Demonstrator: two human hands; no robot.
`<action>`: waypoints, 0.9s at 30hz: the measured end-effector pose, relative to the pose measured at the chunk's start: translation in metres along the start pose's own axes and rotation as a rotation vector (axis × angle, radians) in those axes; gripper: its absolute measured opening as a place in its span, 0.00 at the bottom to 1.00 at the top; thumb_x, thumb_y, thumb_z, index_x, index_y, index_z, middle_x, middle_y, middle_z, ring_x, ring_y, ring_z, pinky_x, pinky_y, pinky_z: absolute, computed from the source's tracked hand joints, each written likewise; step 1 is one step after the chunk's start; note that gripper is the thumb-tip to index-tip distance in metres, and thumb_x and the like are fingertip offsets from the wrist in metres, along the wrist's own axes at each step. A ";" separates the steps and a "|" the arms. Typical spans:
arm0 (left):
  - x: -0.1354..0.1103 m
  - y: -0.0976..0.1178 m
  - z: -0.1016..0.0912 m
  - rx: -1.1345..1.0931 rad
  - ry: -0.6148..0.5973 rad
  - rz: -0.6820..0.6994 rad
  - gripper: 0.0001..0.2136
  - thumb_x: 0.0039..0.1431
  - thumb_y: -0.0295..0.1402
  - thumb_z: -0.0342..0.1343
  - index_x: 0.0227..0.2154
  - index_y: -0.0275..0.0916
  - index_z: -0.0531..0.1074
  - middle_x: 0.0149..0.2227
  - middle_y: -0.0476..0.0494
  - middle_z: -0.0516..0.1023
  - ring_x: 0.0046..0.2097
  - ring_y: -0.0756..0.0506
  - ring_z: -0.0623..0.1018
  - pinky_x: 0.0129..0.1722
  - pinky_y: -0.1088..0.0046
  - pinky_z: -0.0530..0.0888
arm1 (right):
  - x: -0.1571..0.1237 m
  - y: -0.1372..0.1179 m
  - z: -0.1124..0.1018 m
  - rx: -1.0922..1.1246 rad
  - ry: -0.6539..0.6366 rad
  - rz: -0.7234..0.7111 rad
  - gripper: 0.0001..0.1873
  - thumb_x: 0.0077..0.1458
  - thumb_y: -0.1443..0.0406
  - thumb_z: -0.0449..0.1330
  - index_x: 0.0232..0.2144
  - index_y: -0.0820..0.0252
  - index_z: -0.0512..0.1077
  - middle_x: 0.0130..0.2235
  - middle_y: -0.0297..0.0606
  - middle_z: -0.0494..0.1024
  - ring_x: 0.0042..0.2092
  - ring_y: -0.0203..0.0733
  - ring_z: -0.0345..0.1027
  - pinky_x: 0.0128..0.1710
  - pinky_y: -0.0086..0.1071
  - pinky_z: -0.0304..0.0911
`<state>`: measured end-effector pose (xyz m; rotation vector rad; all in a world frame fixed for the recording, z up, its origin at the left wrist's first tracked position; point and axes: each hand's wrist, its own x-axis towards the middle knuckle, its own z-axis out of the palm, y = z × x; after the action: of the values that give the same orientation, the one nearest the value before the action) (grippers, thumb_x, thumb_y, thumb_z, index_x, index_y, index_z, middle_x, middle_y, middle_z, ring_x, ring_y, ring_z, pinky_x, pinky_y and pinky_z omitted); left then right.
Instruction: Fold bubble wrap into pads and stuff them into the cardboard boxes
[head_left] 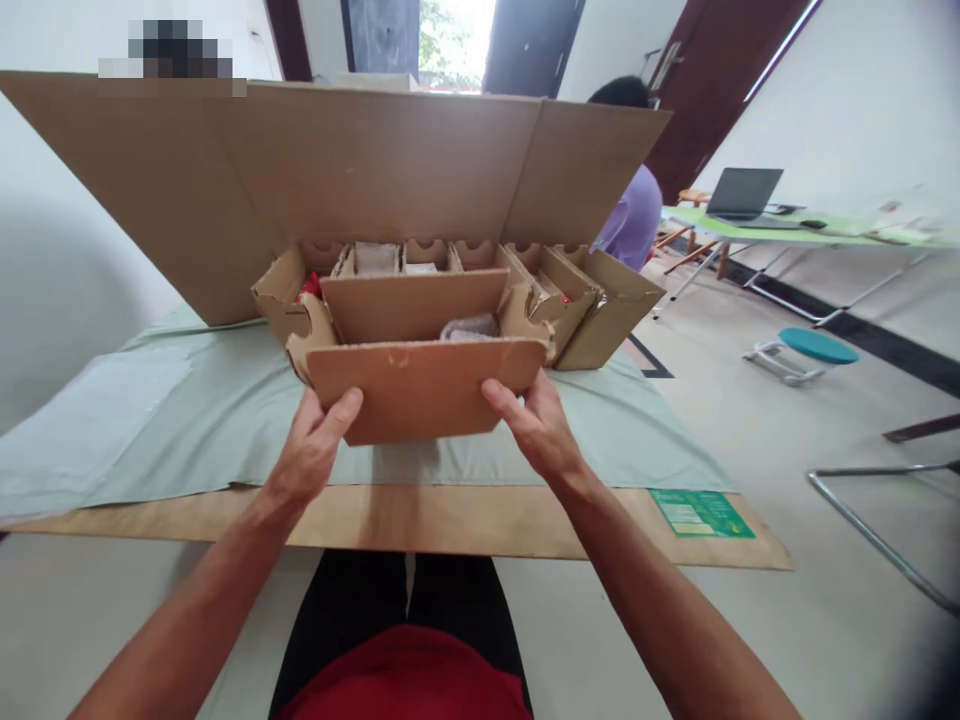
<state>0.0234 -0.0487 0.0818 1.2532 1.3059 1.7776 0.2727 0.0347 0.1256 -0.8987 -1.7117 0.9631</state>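
Between my two hands is a small open cardboard box (424, 395), lifted above the cloth and tilted slightly. My left hand (311, 445) grips its lower left corner, thumb on the front wall and fingers underneath. At the lower right corner my right hand (536, 420) holds it the same way. A clear plastic-wrapped item (470, 328) lies inside the box toward the right; the rest of its floor is hidden. Directly behind stands a row of similar cardboard bins (600, 310), some with red or wrapped items in them.
A large cardboard panel (375, 170) stands behind the bins. Pale green cloth (217, 420) covers the wooden table (480, 520), with clear plastic sheeting (90, 420) at left and a green card (701, 513) at right. A person in purple (637, 215) sits beyond; a teal stool (817, 345) stands rightward.
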 end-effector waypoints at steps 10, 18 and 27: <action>-0.001 -0.012 0.039 -0.055 -0.164 -0.067 0.25 0.64 0.54 0.58 0.54 0.40 0.71 0.55 0.36 0.80 0.58 0.37 0.79 0.59 0.56 0.76 | -0.032 0.008 -0.030 -0.136 0.167 0.050 0.32 0.59 0.42 0.63 0.55 0.55 0.71 0.54 0.47 0.79 0.56 0.58 0.73 0.59 0.53 0.67; 0.008 -0.009 -0.047 -0.020 0.064 -0.073 0.23 0.60 0.47 0.64 0.53 0.39 0.75 0.50 0.40 0.83 0.58 0.35 0.78 0.62 0.54 0.73 | -0.007 0.020 0.048 0.020 -0.065 -0.018 0.30 0.60 0.45 0.62 0.58 0.53 0.69 0.57 0.45 0.77 0.58 0.56 0.70 0.60 0.52 0.66; 0.022 -0.039 -0.081 -0.052 0.107 -0.136 0.25 0.50 0.44 0.69 0.49 0.37 0.76 0.49 0.40 0.83 0.57 0.34 0.78 0.60 0.57 0.73 | -0.063 0.063 0.032 -0.210 -0.151 -0.074 0.32 0.63 0.58 0.63 0.67 0.47 0.63 0.67 0.45 0.68 0.63 0.54 0.68 0.54 0.47 0.72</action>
<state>-0.0624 -0.0472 0.0468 1.0278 1.3619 1.7906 0.2694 -0.0009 0.0380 -0.9088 -1.9890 0.8301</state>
